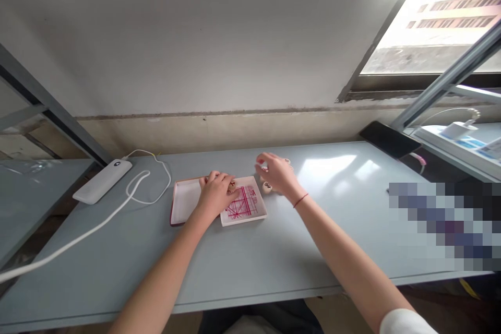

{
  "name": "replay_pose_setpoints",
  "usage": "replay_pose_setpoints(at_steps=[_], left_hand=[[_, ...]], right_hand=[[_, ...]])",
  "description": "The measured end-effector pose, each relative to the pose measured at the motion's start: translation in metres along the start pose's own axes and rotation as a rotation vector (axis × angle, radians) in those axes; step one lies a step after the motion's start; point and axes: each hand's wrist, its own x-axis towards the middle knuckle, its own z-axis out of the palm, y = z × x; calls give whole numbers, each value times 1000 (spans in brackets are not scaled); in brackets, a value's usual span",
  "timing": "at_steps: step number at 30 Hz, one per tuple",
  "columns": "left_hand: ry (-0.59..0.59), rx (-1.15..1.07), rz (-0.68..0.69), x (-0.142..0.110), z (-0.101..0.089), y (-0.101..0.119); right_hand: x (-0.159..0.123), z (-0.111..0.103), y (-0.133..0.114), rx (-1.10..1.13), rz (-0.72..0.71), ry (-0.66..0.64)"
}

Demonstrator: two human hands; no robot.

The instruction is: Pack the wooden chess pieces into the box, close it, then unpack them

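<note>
A small white board with red grid lines lies on the grey table, beside a white tray with a dark red rim. My left hand rests curled on the board's left part, fingers closed on a round wooden game piece. My right hand hovers just right of the board, fingers spread and bent, over a few round wooden pieces lying on the table. A thin red string circles my right wrist.
A white power bank with a looping white cable lies at the left. A dark phone leans at the back right by the window frame. Another table with a charger stands at the right. A blurred patch covers the right edge.
</note>
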Motion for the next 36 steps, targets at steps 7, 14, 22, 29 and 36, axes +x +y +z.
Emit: replay_pose_setpoints(at_steps=[7,14,22,29,36], left_hand=[[7,6,21,-1,6,3],[27,3,-5,-7,5,7],[66,3,7,-2,-8,13],[140,-4,58,5,-18,18],[247,-205,215,7,-5,23]], right_hand=[[44,-19,55,-241,311,-255],[55,-20,49,-264,288,-386],[65,-18,54,-223,231,-452],[62,-26,56,-104,200,-338],[4,-18,2,624,138,-104]])
